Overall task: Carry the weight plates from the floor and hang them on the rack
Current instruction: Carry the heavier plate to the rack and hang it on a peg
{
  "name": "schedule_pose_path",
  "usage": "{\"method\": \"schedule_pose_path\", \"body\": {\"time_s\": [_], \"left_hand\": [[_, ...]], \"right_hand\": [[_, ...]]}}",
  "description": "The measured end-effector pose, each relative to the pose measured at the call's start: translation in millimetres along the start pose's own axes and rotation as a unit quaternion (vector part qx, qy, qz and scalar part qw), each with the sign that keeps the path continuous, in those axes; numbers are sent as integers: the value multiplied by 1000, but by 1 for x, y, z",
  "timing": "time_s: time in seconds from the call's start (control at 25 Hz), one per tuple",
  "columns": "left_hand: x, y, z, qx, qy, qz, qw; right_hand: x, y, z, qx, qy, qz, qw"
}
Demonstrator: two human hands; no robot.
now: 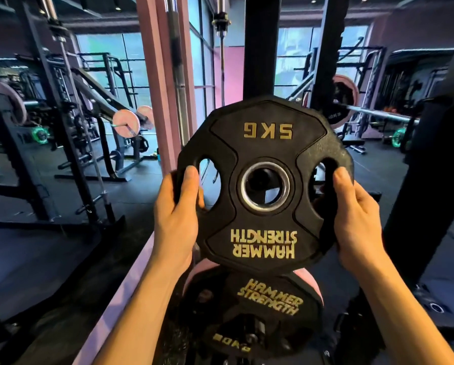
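gripping the black rubber-coated weight plate [265,180] at both sides, the two bare hands hold it upright at the centre of the view, face toward the camera. the plate carries gold lettering reading "5kg" at the top and "hammer strength" at the bottom, both upside down, and a steel-ringed centre hole. the left hand [177,214] grasps the plate's left edge, thumb lying over the rim beside the left grip slot, remaining fingers hidden behind the plate. the right hand [352,214] grasps the right edge in the same manner, thumb over the rim at the right grip slot. the plate is raised clear of the floor, in front of a black vertical steel rack post [258,46]. directly below it, a second, larger black plate with gold "hammer strength" lettering [260,309] sits lower, in front of a pink disc-shaped part that is mostly hidden. a pink structural column [160,83] stands to the left. dark rubber floor [49,248] surrounds the station.
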State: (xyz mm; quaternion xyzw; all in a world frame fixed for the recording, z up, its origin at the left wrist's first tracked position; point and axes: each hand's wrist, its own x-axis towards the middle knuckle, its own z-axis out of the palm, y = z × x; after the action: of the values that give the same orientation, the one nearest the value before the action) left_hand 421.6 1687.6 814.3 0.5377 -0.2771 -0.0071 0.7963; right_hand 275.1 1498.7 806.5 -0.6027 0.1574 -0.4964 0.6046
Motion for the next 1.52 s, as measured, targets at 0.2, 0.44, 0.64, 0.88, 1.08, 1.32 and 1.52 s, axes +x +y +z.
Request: {"method": "schedule_pose_path", "body": {"time_s": [0.2, 0.44, 0.64, 0.88, 1.08, 1.32, 1.52], "left_hand": [[42, -34, 6, 8, -18, 3, 1000], [66, -60, 15, 69, -31, 65, 995], [107, -60, 29, 120, -42, 113, 985], [140, -85, 41, 100, -39, 120, 987], [170, -102, 51, 104, -42, 115, 987], [197, -119, 58, 110, -54, 123, 985], [203, -126, 58, 110, -50, 124, 985]], "right_hand": [[33, 21, 13, -7, 27, 0, 1000], [58, 37, 16, -36, 48, 29, 998], [86, 40, 24, -58, 58, -12, 997], [128, 46, 36, -81, 53, -51, 994], [162, 63, 41, -85, 35, -33, 995], [191, 75, 48, -91, 32, -15, 995], [196, 82, 47, -106, 29, -21, 994]]}}
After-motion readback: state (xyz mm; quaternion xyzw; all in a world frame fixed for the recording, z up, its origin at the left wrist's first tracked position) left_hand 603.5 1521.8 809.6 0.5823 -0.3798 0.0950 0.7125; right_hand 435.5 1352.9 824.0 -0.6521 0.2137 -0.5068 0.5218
